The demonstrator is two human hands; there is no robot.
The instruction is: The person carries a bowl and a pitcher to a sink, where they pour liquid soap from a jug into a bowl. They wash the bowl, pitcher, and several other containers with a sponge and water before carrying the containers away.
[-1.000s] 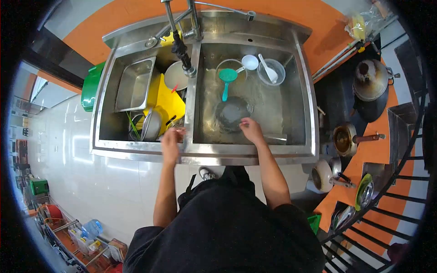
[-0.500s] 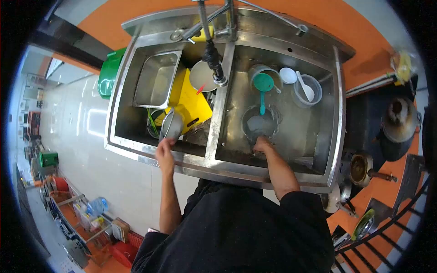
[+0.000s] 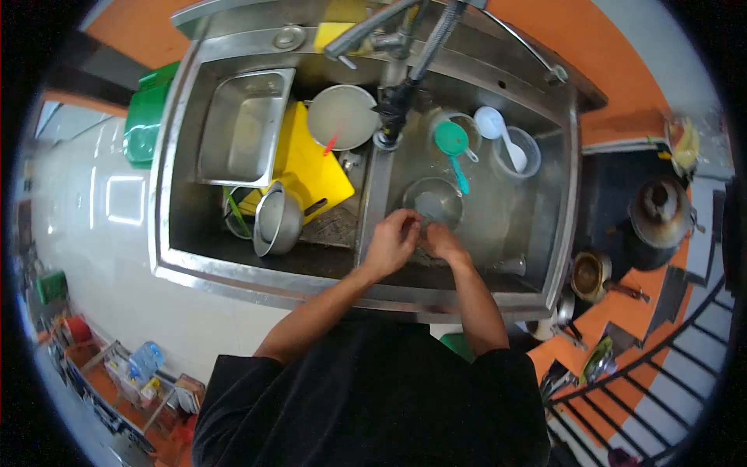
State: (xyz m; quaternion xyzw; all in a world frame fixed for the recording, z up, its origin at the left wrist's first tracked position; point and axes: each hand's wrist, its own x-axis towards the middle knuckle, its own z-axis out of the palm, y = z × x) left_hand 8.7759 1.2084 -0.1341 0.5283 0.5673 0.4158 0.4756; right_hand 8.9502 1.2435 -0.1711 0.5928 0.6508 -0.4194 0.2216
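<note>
Left hand (image 3: 391, 243), fingers curled, sits close beside right hand (image 3: 441, 240); cannot tell whether either grips anything. Just beyond, a round bowl (image 3: 436, 201) in basin water. Seemingly mid-handling; next move likely calls for secure rim contact. Farther: green scoop (image 3: 451, 138).

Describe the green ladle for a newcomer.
Find the steel sink, then its right basin. Beyond the left hand and right hand is the green ladle, handle end nearest them. Nothing else in that basin is green; the nearby spoon is white.
</note>
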